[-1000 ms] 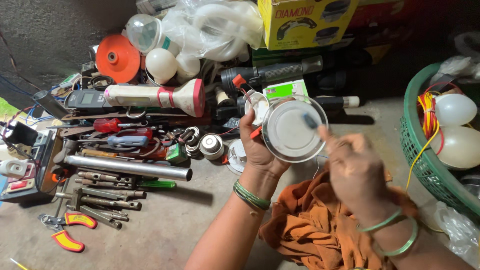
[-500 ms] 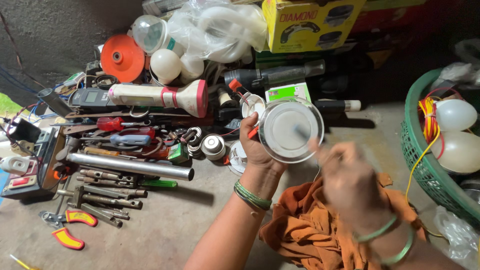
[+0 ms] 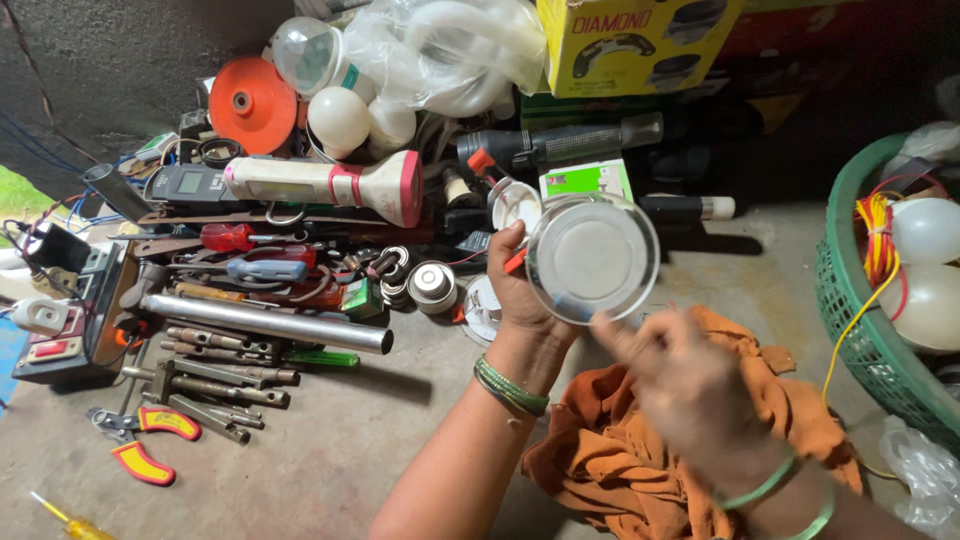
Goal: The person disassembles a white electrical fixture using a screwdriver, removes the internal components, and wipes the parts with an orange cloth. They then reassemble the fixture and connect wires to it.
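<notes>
Left hand (image 3: pixel 520 300) grasps a round, shiny metal disc (image 3: pixel 592 258) by its left rim and holds it upright above the concrete floor (image 3: pixel 330 450), flat face toward the camera. A red-tipped part (image 3: pixel 482 160) shows just behind the fingers; what it belongs to cannot be told. Right hand (image 3: pixel 690 385) is blurred just below and in front of the disc, fingers drawn together near the lower rim; whether it pinches anything cannot be told. An orange cloth (image 3: pixel 620 460) lies crumpled on the floor under both forearms, touching neither hand as far as can be seen.

Status, as judged: the disc face looks clean and evenly bright, so surface work on it appears well advanced. The disc is not yet set down or joined to another part.

Surroundings: a steel pipe (image 3: pixel 265 322), loose spanners (image 3: pixel 215 375) and red-handled pliers (image 3: pixel 150 440) lie to the left; a white and pink torch (image 3: pixel 320 182) sits beyond them. A green basket (image 3: pixel 850 310) with white bulbs (image 3: pixel 925 230) stands at the right.
</notes>
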